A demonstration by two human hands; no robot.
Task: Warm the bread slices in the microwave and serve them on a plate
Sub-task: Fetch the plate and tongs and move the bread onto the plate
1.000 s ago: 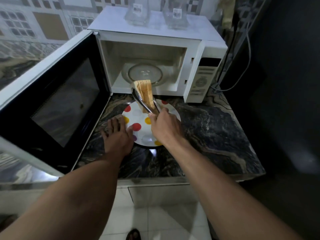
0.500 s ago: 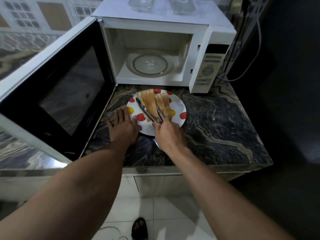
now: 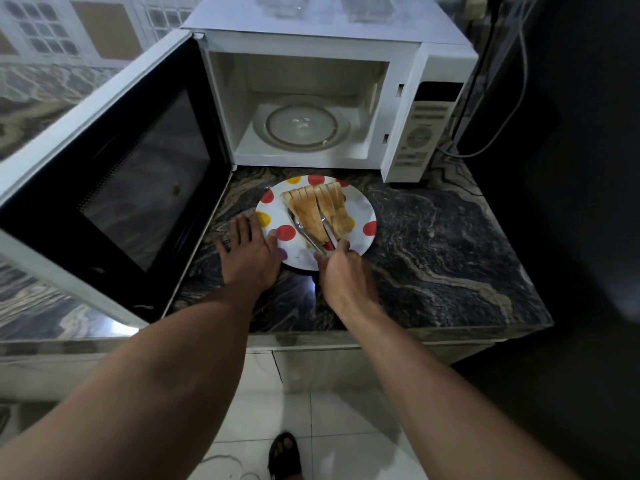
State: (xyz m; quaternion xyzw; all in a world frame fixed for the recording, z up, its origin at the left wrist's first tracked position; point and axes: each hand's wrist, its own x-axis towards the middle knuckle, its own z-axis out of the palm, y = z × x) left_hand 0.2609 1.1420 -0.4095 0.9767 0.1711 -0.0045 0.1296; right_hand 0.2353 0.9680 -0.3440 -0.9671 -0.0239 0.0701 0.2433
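Several toasted bread slices (image 3: 317, 209) lie fanned across a white plate with coloured dots (image 3: 363, 211) on the dark marble counter, just in front of the microwave (image 3: 311, 109). My right hand (image 3: 343, 271) grips metal tongs (image 3: 311, 233) whose arms straddle some of the slices. My left hand (image 3: 249, 251) lies flat on the counter, fingers spread, its thumb touching the plate's left rim. The microwave stands with its cavity bare except for the glass turntable (image 3: 301, 128).
The microwave door (image 3: 114, 174) hangs wide open to the left, over the counter edge. The marble counter (image 3: 443, 251) stretches to the right. Cables (image 3: 491, 98) hang behind the control panel. Glass jars (image 3: 360, 5) stand on the microwave's top.
The slices held upright in the tongs above the plate have come down and now lie fanned on it. My left hand has stayed by the plate's rim.
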